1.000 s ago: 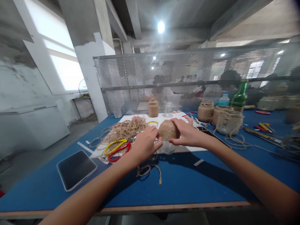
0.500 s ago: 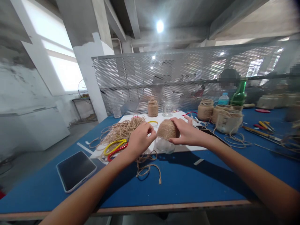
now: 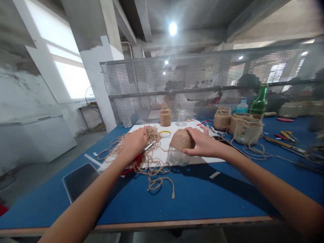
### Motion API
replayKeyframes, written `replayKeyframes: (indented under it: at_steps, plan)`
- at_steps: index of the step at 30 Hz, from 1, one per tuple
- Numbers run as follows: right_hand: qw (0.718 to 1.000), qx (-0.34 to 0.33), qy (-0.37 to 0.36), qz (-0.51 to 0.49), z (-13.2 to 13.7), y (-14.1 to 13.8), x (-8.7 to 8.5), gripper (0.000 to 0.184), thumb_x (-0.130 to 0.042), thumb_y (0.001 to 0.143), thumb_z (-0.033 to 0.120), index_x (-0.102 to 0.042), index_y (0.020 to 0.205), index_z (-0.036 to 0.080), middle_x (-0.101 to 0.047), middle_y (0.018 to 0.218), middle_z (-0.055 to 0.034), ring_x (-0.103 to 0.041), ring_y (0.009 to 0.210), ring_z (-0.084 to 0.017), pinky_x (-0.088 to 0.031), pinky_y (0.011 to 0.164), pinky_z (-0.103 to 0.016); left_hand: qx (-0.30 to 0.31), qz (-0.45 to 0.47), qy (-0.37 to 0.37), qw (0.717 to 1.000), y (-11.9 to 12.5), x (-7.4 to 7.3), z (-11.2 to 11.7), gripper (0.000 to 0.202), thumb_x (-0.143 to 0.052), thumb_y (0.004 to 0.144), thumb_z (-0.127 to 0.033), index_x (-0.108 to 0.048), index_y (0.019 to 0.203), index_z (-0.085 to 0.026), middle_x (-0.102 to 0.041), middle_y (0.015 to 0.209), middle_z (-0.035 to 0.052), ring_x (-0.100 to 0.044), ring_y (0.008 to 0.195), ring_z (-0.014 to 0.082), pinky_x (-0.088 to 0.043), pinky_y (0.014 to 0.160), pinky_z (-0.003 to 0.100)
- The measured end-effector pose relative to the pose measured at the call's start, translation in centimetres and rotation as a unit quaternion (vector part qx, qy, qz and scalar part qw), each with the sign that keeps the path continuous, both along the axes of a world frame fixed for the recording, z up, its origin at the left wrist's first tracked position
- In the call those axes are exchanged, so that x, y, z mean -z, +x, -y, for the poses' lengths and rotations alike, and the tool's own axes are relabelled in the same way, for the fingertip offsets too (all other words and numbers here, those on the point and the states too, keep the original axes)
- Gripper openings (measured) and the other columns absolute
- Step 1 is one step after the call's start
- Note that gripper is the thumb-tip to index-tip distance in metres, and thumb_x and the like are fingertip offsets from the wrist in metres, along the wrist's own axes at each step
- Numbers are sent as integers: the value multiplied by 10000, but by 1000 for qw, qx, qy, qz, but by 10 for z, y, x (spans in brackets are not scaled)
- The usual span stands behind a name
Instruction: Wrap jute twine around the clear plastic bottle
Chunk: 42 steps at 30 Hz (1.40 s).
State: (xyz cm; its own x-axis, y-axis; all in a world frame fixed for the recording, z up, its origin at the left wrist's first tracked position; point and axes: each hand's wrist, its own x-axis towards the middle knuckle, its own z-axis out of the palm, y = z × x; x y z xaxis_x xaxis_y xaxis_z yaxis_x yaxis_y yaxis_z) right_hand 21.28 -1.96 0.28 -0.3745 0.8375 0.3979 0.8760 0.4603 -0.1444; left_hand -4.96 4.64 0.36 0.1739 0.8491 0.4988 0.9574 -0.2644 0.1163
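My right hand [image 3: 202, 143] grips a clear jar [image 3: 179, 157] from its right side, thumb low and fingers over the top. Twine wrapping [image 3: 182, 139] covers the jar's upper part, while the lower part is bare. My left hand [image 3: 135, 143] is closed over a loose pile of twine [image 3: 152, 134]; whatever its curled fingers hold is hidden. A thin strand runs from the jar's left side toward the pile. Under my left hand lie scissors, with a red handle [image 3: 138, 161] and a silver blade [image 3: 149, 146] showing.
White paper [image 3: 207, 159] lies beneath the work. A phone [image 3: 78, 180] is partly behind my left forearm. Twine-wrapped jars [image 3: 222, 118], a green bottle [image 3: 260, 101] and tools [image 3: 287, 135] stand or lie right. A wrapped jar [image 3: 165, 117] stands before the perforated screen [image 3: 146, 91].
My left hand has moved left and slightly away, from beside the jar to over the twine pile and scissors. My right hand still holds the jar in about the same place.
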Motion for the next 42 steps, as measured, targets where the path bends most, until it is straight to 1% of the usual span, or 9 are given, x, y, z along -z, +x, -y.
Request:
replayKeyframes:
  at_steps: [2, 6, 9, 12, 17, 25, 32, 36, 42]
  plan:
    - [1000, -2, -1, -1, 0, 0, 0, 583, -573, 662, 519, -402, 1118, 199, -586, 1037, -96, -530, 984, -281, -68, 1002, -579, 27, 7, 16, 999, 1, 2, -1, 183, -407, 814, -242, -554, 895, -170, -628, 782, 107, -550, 648, 211, -374, 576, 298]
    - [1000, -2, -2, -4, 3, -2, -3, 590, -573, 666, 511, -394, 1124, 185, -581, 1045, -103, -525, 996, -275, -55, 1007, -569, 249, 11, 7, 968, 13, -2, 10, 216, -354, 823, -161, -569, 836, -168, -613, 904, 64, -540, 854, 179, -400, 754, 290]
    - [1000, 2, -1, -3, 4, -3, -4, 576, -572, 668, 502, -399, 1119, 190, -584, 1051, -103, -522, 1003, -283, -67, 1005, -563, 354, 26, -41, 934, 25, -5, 26, 256, -331, 873, -246, -562, 803, -161, -602, 818, 31, -538, 785, 148, -408, 723, 263]
    - [1000, 5, 1, -4, 5, -2, -3, 567, -569, 672, 495, -398, 1120, 192, -583, 1060, -105, -518, 1011, -284, -81, 1001, -556, 352, 21, -39, 935, 34, -3, 41, 257, -376, 873, -330, -542, 771, -161, -586, 750, 20, -521, 708, 145, -401, 663, 260]
    - [1000, 4, 5, -3, 4, -1, -1, 571, -573, 670, 493, -391, 1119, 189, -577, 1070, -110, -514, 1011, -277, -95, 993, -549, 343, 17, -32, 939, 41, 7, 52, 203, -412, 862, -327, -528, 802, -171, -587, 761, 16, -521, 693, 140, -384, 628, 249]
    - [1000, 6, 8, -3, 3, 0, -1, 578, -572, 673, 500, -384, 1120, 187, -582, 1037, -102, -520, 1003, -287, -107, 990, -553, 382, 37, -50, 922, 40, 5, 50, 95, -488, 789, -223, -526, 727, -162, -492, 689, -5, -462, 644, 116, -362, 590, 226]
    - [1000, 13, 11, 0, 3, -1, 0, 583, -584, 661, 491, -395, 1119, 183, -577, 1045, -108, -508, 1029, -304, -110, 991, -550, 358, 79, -82, 927, 43, 6, 49, 91, -423, 845, -231, -474, 816, -161, -497, 661, -21, -441, 581, 103, -331, 545, 217]
    - [1000, 9, 3, -2, 4, -3, -2, 551, -577, 670, 479, -411, 1101, 177, -580, 1048, -106, -517, 1004, -289, -119, 984, -550, 346, 54, -53, 935, 40, 9, 46, 96, -430, 858, -246, -482, 895, -176, -475, 616, -45, -433, 538, 93, -309, 532, 206]
    - [1000, 9, 5, -7, 3, -3, -3, 533, -589, 659, 484, -426, 1058, 170, -574, 1047, -117, -506, 1017, -295, -110, 979, -557, 317, 6, -7, 948, 39, 12, 43, 147, -410, 880, -299, -502, 876, -184, -474, 592, -49, -432, 510, 91, -301, 534, 204]
